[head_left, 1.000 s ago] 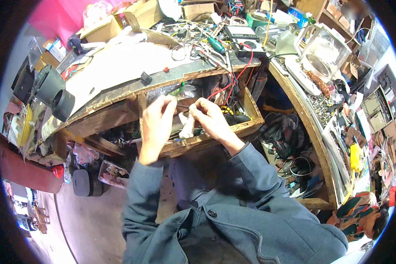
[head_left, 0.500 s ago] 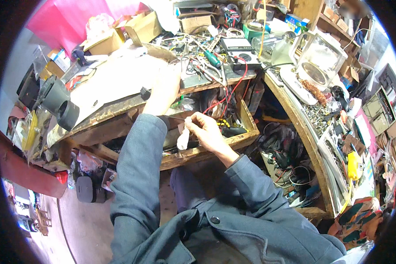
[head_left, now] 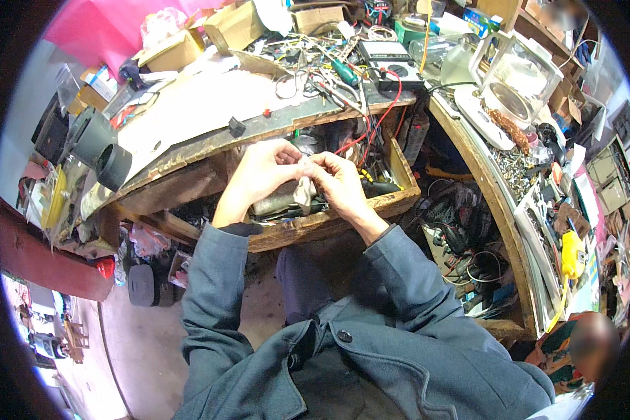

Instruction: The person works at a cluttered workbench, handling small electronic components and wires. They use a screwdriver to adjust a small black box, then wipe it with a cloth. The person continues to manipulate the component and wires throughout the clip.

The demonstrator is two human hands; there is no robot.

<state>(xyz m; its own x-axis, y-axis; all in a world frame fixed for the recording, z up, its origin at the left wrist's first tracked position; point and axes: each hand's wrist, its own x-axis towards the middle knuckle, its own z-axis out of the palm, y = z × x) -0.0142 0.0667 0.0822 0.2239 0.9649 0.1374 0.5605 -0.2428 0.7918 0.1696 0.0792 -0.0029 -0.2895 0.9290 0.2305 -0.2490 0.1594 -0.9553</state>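
Observation:
My left hand [head_left: 259,176] and my right hand [head_left: 339,183] meet over an open wooden drawer [head_left: 343,213] under the workbench. Both pinch a small pale scrap of cloth or paper [head_left: 303,190] that hangs down between the fingers. The drawer holds tools and wires, partly hidden by my hands. Grey jacket sleeves cover both forearms.
The wooden workbench [head_left: 210,115] above carries a white sheet, a multimeter [head_left: 392,59] with red leads, a green-handled screwdriver [head_left: 344,71] and cardboard boxes [head_left: 238,26]. A side bench [head_left: 500,203] on the right holds a glass-domed scale [head_left: 514,77] and screws. Black cylinders [head_left: 101,147] sit at left.
My left hand was up on the bench edge half a second ago; it has come back down to the right hand, and both now hold the pale scrap.

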